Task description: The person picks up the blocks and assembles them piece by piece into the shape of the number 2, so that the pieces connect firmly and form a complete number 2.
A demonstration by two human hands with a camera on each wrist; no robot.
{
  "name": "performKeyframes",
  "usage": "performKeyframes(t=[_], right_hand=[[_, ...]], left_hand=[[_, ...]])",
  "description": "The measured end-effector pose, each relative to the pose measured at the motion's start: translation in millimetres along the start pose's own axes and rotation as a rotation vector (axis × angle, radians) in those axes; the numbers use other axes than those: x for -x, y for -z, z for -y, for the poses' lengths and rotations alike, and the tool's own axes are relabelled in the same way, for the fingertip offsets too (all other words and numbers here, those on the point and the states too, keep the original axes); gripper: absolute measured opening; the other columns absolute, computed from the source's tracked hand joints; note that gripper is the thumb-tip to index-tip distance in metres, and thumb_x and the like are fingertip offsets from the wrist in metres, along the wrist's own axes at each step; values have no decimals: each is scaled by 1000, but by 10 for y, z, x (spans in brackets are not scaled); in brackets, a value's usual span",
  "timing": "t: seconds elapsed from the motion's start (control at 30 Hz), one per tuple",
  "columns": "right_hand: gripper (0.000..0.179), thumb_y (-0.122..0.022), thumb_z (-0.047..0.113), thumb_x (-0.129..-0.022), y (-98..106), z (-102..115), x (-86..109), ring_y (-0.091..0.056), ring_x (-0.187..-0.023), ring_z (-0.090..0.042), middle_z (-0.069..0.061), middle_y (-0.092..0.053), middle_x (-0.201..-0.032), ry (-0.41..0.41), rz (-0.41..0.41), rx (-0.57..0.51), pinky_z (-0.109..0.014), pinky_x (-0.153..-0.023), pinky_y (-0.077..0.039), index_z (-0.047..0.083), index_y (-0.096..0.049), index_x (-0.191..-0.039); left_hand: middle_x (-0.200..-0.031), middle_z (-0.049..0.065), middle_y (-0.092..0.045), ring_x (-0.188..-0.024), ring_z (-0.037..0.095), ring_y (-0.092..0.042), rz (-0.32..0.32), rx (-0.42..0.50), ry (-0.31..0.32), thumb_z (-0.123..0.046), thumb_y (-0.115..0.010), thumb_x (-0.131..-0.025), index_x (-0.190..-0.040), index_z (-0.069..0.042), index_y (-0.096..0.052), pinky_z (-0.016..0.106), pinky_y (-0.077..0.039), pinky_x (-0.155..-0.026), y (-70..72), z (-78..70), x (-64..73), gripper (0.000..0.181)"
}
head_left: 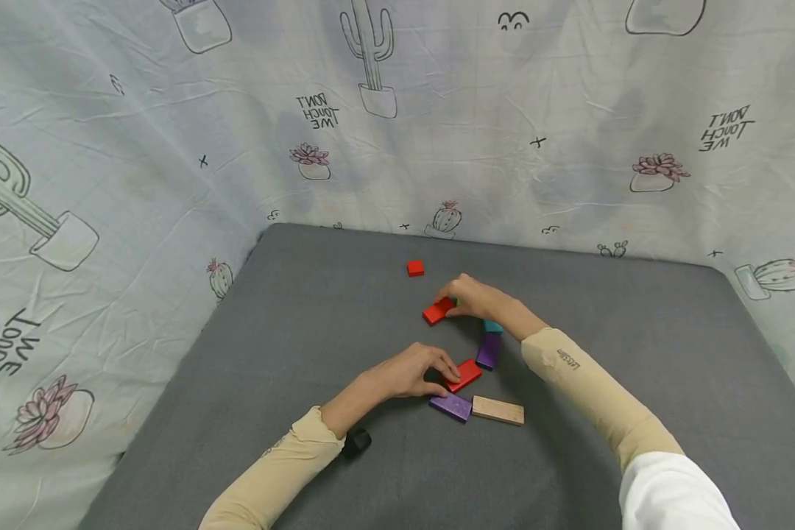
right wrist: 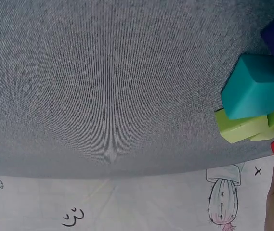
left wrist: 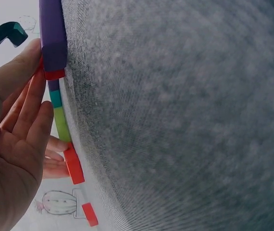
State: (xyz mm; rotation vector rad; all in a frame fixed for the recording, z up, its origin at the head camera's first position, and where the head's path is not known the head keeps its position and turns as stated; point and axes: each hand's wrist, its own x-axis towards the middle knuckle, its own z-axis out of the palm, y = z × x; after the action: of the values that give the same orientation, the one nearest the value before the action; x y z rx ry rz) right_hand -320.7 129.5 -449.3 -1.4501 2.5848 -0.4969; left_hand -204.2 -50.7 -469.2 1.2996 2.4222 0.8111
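Observation:
My right hand (head_left: 480,298) pinches a red block (head_left: 437,312) between thumb and fingers, beside a mostly hidden green block (right wrist: 245,127). A teal block (head_left: 493,326) and a dark purple block (head_left: 488,351) continue the curved row. My left hand (head_left: 414,374) rests its fingertips on another red block (head_left: 467,374), while its thumb touches the end of a lighter purple block (head_left: 452,406). In the left wrist view, the left hand (left wrist: 19,139) has fairly straight fingers, and its thumb lies against the purple block (left wrist: 54,41).
A plain wooden block (head_left: 498,411) lies against the lighter purple one. Farther back sits a small red block (head_left: 415,269). Beside the left wrist is a black object (head_left: 357,443). The grey tabletop (head_left: 609,353) ends at a printed cloth (head_left: 470,125) behind and at the sides.

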Motion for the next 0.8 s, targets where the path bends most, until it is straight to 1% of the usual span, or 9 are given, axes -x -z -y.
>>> performKeyframes(t=[0.1,0.2,0.37,0.43,0.53,0.6,0.67,0.73,0.8], right_hand=[[35,-70,14,-78,62,0,-29,-58,-100,-23,-12,-62,-108,-63,7,-35,-37,-84,-46,0,-63,-110],[40,-67,18,-81,134,-6,-100,-54,-105,-28,-15,-59,-113,-175,-51,-80,-41,-87,-44,-2,-59,-115],[50,-62,25,-85,125,23,-368,-52,-106,-33,-22,-54,-118,-470,-194,-181,-43,-86,-44,-5,-50,-123],[56,-62,31,-84,58,63,-517,-50,-108,-33,-21,-52,-120,-603,-222,-210,-43,-86,-43,-3,-47,-126],[56,-64,38,-81,-82,138,-728,-55,-96,-30,-18,-56,-110,-748,-242,-201,-38,-79,-47,-1,-52,-119],[49,-66,38,-79,-182,178,-849,-57,-85,-28,-16,-57,-97,-803,-257,-150,-35,-69,-48,-1,-56,-107],[37,-68,33,-79,-266,201,-940,-58,-72,-25,-14,-57,-84,-830,-297,-97,-32,-59,-47,0,-58,-93],[29,-68,28,-79,-322,208,-1010,-59,-68,-24,-13,-58,-78,-842,-350,-58,-31,-55,-46,1,-59,-85],[26,-69,24,-79,-347,211,-1061,-61,-68,-24,-14,-60,-78,-844,-392,-40,-32,-54,-48,1,-59,-84]], left_hand=[[-105,-8,-61,-100,2,-53,-4,-5,-3,-23,-71,-77,-103,-17,-70,18,-40,-89,3,3,0,27],[-105,-8,-61,-100,3,-53,-8,-11,-6,-23,-71,-77,-103,-17,-70,18,-40,-89,0,2,3,27],[-103,-7,-62,-97,2,-55,-16,1,-18,-22,-72,-76,-101,-16,-70,16,-40,-87,-8,1,23,26],[-103,-6,-62,-96,2,-55,-21,6,-35,-21,-72,-76,-101,-15,-70,15,-40,-87,-8,3,27,26],[-103,-5,-62,-96,3,-55,-27,3,-67,-21,-71,-76,-101,-13,-70,13,-40,-86,-12,7,28,26],[-103,-4,-63,-97,3,-55,-26,-2,-80,-22,-72,-76,-101,-13,-70,12,-39,-85,-15,17,33,26],[-103,-4,-64,-96,2,-55,-21,0,-83,-22,-72,-76,-101,-13,-70,10,-40,-83,-17,28,39,27],[-102,-5,-65,-94,0,-55,-21,-1,-80,-22,-72,-76,-101,-13,-70,10,-41,-81,-12,41,52,27],[-100,-6,-65,-92,-2,-55,-23,7,-78,-21,-73,-75,-101,-13,-70,9,-41,-79,-3,53,64,28]])
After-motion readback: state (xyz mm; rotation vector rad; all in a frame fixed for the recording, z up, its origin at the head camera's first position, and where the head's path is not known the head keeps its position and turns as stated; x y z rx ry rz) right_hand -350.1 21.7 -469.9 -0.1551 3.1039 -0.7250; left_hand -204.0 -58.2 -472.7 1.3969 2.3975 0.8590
